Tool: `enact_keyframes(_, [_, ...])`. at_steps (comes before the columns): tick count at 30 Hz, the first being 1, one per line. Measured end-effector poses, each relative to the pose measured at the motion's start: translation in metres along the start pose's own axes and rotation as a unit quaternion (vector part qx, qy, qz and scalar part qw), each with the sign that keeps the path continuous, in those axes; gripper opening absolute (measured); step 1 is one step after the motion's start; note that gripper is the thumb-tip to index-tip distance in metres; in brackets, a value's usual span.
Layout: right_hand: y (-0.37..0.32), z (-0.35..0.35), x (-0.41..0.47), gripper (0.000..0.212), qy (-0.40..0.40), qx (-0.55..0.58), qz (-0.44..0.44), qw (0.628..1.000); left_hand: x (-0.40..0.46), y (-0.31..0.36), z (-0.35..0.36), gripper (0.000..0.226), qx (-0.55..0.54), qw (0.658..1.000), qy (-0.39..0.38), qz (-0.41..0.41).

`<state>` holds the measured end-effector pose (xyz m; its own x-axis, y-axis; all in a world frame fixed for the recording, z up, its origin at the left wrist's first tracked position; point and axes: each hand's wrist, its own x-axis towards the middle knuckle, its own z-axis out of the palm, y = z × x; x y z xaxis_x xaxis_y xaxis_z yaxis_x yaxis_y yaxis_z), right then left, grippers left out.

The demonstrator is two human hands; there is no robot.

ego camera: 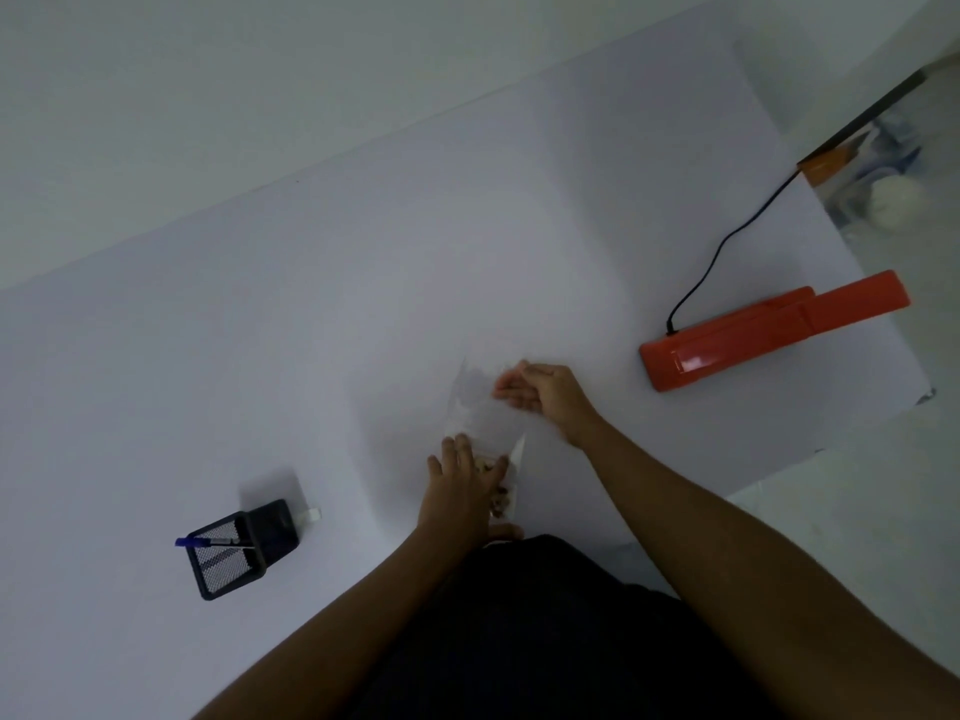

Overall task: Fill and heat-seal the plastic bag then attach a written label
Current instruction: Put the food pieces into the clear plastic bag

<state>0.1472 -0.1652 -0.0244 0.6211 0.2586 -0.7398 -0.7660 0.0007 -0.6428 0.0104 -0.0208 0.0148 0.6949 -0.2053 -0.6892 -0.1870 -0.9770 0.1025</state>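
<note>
A clear plastic bag [480, 407] lies on the white table [363, 304], near its front edge, with brownish contents [500, 498] in its near end. My left hand [462, 491] lies flat on the filled near part, fingers straight. My right hand [540, 389] pinches the bag's far open end between curled fingers and thumb. An orange heat sealer [769, 330] sits to the right, its arm closed and a black cord [727, 241] running off to the back right.
A black mesh pen holder [239, 550] with a blue pen [208, 541] stands at the front left, a small white slip [311, 513] beside it. Clutter sits past the table's right edge [883, 168]. A wall runs behind the table.
</note>
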Motion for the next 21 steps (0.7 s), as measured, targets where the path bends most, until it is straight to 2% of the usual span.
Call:
enact_keyframes(8, [-0.058,-0.015,0.041,0.038,0.059,0.051,-0.071,0.994,-0.001,0.003,-0.003,0.102,-0.027,0.999,0.012,-0.015])
enact_keyframes(11, [-0.049,0.003,0.028,0.042,-0.016,0.015,-0.046,0.999,-0.001,0.004,-0.004,0.099,-0.035,0.999,0.009,-0.015])
enact_keyframes(15, [-0.004,0.036,-0.001,0.042,-0.152,-0.083,0.047,0.984,-0.001,0.003,-0.003,0.099,-0.036,0.999,-0.003,-0.015])
enact_keyframes(18, [0.014,0.041,-0.007,0.044,-0.148,-0.055,0.075,0.985,0.001,0.003,-0.004,0.100,-0.037,0.999,-0.002,-0.007])
enact_keyframes(21, [0.003,0.041,0.006,0.045,-0.133,-0.059,0.084,0.986,0.002,0.004,-0.005,0.103,-0.037,0.999,-0.010,-0.010])
